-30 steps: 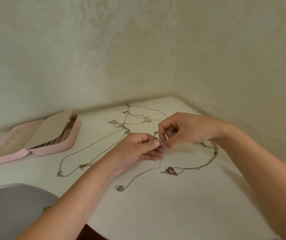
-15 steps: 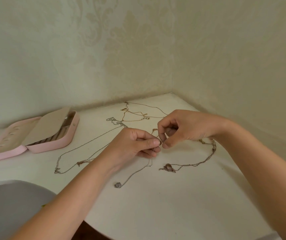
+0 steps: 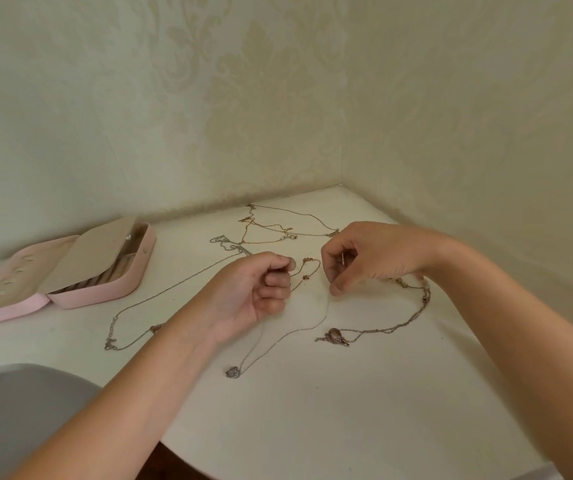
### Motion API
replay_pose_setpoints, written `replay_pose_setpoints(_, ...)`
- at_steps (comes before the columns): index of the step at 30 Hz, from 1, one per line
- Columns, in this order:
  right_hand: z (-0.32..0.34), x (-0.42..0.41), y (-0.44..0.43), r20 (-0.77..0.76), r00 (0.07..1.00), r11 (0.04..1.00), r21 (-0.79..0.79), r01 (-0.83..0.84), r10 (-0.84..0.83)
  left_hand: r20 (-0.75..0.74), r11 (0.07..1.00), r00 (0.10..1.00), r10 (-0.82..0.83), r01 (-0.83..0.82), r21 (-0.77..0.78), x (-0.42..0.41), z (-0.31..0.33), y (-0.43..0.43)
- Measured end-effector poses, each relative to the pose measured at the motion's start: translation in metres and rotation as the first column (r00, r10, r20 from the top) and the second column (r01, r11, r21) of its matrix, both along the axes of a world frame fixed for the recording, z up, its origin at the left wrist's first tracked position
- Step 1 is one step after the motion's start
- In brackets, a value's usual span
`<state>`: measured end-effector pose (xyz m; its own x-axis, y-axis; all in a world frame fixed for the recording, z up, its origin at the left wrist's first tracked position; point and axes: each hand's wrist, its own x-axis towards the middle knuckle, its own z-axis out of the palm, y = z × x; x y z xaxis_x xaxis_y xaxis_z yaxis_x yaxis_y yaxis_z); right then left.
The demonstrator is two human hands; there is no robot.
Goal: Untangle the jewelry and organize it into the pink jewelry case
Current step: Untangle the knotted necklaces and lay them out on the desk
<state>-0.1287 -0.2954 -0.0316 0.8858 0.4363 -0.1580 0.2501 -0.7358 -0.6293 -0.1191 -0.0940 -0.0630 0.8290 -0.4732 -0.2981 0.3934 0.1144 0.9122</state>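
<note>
Several thin necklaces lie spread on the white table. My left hand and my right hand each pinch one end of a fine silver chain whose small round pendant rests on the table below. A short gold chain loops between the hands. A chain with a teardrop pendant lies to the right, a long silver chain to the left, and gold chains lie at the back. The pink jewelry case lies open at the far left.
Two wallpapered walls meet in a corner just behind the table. A grey rounded chair seat sits at the lower left, below the table's front edge.
My hands, pressed together over one spot, have pulled apart sideways, each keeping an end of the fine silver chain, which now hangs as an open loop down to its pendant.
</note>
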Motion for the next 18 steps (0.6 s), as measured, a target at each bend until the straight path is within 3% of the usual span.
replay_pose_setpoints(2, 0.002, 0.0, 0.001, -0.025, 0.998, 0.995, 0.088, 0.052, -0.05, 0.042, 0.997, 0.999, 0.022, -0.025, 0.068, 0.0, 0.0, 0.002)
replay_pose_setpoints(4, 0.003, 0.002, 0.002, -0.11, 0.992, 0.947, 0.308, 0.096, -0.065, 0.117, 0.992, 0.992, 0.039, -0.053, 0.118, 0.0, 0.0, 0.004)
replay_pose_setpoints(6, 0.003, 0.005, 0.003, -0.208, 0.977, 0.832, 0.533, 0.152, -0.046, 0.156, 0.992, 0.985, 0.074, -0.09, 0.093, 0.002, 0.0, 0.004)
replay_pose_setpoints(8, 0.001, 0.008, 0.002, -0.279, 0.959, 0.724, 0.653, 0.224, -0.045, 0.106, 0.991, 0.985, 0.136, -0.135, -0.018, 0.003, 0.0, 0.005)
replay_pose_setpoints(12, -0.001, 0.012, -0.003, -0.289, 0.953, 0.662, 0.699, 0.271, -0.085, -0.076, 0.953, 0.985, 0.155, -0.17, -0.25, 0.005, 0.004, 0.007)
replay_pose_setpoints(15, -0.001, 0.012, -0.005, -0.248, 0.963, 0.655, 0.71, 0.258, -0.11, -0.111, 0.962, 0.983, 0.147, -0.168, -0.213, 0.006, 0.006, 0.01)
replay_pose_setpoints(18, -0.002, 0.012, -0.004, -0.247, 0.966, 0.591, 0.768, 0.245, -0.079, -0.051, 0.98, 0.988, 0.147, -0.153, -0.128, 0.005, 0.006, 0.012)
